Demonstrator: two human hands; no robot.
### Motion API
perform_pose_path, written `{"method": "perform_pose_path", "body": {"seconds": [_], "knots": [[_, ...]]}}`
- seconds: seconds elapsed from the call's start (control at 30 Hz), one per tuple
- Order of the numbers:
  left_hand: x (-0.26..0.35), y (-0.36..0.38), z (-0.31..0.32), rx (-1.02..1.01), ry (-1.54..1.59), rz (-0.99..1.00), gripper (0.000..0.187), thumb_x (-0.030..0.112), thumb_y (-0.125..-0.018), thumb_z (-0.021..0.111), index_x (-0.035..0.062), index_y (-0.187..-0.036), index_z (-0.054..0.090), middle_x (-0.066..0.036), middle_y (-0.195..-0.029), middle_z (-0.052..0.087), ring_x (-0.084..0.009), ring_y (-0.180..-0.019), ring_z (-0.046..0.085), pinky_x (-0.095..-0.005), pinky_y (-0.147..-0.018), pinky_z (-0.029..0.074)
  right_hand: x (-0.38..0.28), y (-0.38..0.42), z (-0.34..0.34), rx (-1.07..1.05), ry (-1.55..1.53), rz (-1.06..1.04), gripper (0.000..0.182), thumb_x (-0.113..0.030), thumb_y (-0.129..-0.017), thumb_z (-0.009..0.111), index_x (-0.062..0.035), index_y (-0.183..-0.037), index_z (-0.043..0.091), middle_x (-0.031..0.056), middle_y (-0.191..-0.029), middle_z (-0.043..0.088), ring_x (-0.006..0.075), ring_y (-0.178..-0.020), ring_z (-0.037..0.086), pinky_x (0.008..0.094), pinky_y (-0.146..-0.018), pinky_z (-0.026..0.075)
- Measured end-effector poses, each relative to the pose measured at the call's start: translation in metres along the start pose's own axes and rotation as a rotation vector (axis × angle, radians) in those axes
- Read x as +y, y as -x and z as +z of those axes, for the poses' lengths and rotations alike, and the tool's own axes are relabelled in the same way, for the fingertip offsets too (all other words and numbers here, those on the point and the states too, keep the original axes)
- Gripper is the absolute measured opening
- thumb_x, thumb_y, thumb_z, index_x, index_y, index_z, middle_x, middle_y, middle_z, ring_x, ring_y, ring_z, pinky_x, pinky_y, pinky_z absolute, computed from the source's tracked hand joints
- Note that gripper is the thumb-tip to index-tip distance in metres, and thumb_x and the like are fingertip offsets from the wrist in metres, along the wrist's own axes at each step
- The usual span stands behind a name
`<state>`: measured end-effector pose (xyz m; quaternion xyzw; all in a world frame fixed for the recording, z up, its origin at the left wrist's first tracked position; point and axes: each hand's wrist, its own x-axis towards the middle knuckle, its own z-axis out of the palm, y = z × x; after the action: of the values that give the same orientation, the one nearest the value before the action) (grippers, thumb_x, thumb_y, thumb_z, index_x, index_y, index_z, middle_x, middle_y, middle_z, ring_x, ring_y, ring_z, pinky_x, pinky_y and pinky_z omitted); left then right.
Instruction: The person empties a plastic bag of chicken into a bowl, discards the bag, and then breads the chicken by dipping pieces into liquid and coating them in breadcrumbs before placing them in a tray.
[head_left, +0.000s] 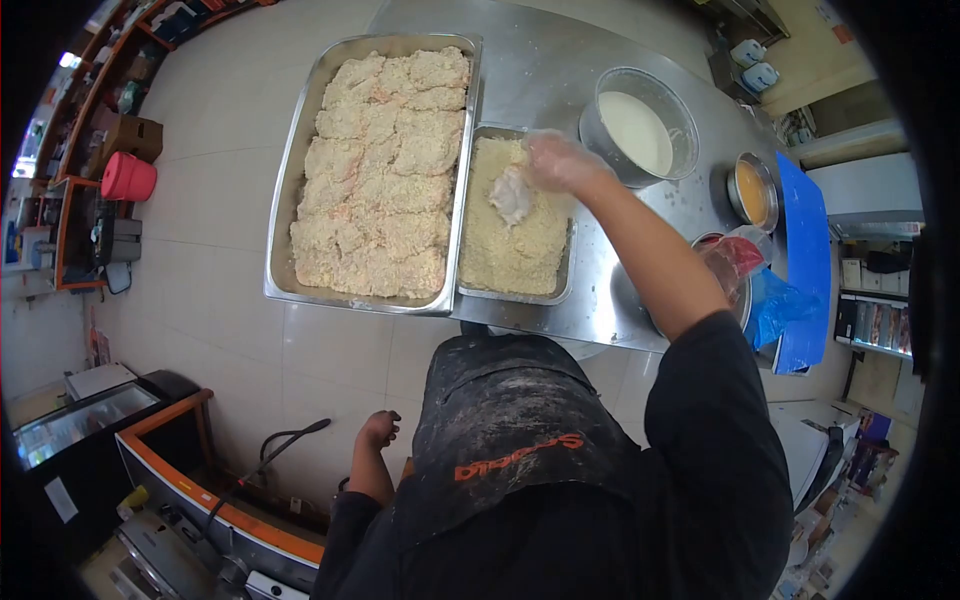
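Table edge (625,343) clears left hand (381,428); right hand (562,162) overhangs crumb tray (516,297).

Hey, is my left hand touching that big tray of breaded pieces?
Apart. The head view shows the left hand down beside the apron, with bare floor visible between it and the big tray.

I'm wearing a dark apron (525,400) with one orange word (518,458) running across its front. The letters are bending with the cloth, and I'm not managing to read them with certainty. On the white jugs (752,66) at the upper right, the blue markings are showing too small to read. The packets (880,325) on the shelf at the far right are displaying print that I'm not making out either.
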<state>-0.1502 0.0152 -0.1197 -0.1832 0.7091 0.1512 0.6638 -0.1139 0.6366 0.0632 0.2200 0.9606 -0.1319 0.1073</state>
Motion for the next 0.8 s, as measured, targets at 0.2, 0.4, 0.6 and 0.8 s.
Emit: {"method": "perform_pose_path", "body": {"seconds": [0.2, 0.4, 0.6, 0.8], "knots": [[-0.043, -0.021, -0.002, -0.031, -0.011, -0.148, 0.022, 0.027, -0.089, 0.056, 0.0073, -0.100, 0.057, -0.004, -0.072, 0.055, -0.0147, -0.052, 0.046, -0.0333, -0.046, 0.035, -0.107, 0.120, -0.001, -0.050, -0.273, 0.523, 0.068, -0.047, -0.084, 0.064, 0.0069, -0.123, 0.051, 0.0345, -0.121, 0.056, 0.0456, -0.112, 0.057, 0.0491, -0.090, 0.049], [-0.023, -0.028, -0.005, -0.123, -0.398, -0.040, 0.026, 0.028, -0.089, 0.055, 0.0050, -0.101, 0.058, -0.007, -0.076, 0.058, -0.0165, -0.055, 0.050, -0.0341, -0.047, 0.037, -0.144, 0.118, 0.094, 0.252, -0.018, 0.628, 0.095, -0.043, -0.080, 0.072, 0.0092, -0.145, 0.026, 0.0379, -0.130, 0.041, 0.0495, -0.114, 0.050, 0.0483, -0.094, 0.047], [0.062, -0.009, -0.017, -0.001, -0.293, 0.121, 0.036, 0.027, -0.089, 0.051, 0.0034, -0.115, 0.058, -0.012, -0.084, 0.061, -0.0177, -0.058, 0.051, -0.0335, -0.046, 0.038, -0.107, 0.118, 0.098, 0.420, -0.429, 0.547, 0.073, -0.022, -0.081, 0.068, 0.0076, -0.140, 0.035, 0.0309, -0.122, 0.048, 0.0424, -0.111, 0.054, 0.0431, -0.095, 0.047], [0.089, 0.004, -0.016, 0.019, -0.306, 0.202, 0.036, 0.026, -0.090, 0.049, 0.0050, -0.118, 0.059, -0.015, -0.087, 0.064, -0.0194, -0.059, 0.053, -0.0333, -0.046, 0.040, -0.099, 0.083, 0.038, 0.474, -0.809, 0.504, 0.057, -0.009, -0.077, 0.065, 0.0042, -0.128, 0.045, 0.0282, -0.106, 0.061, 0.0417, -0.101, 0.061, 0.0454, -0.090, 0.049]]}}
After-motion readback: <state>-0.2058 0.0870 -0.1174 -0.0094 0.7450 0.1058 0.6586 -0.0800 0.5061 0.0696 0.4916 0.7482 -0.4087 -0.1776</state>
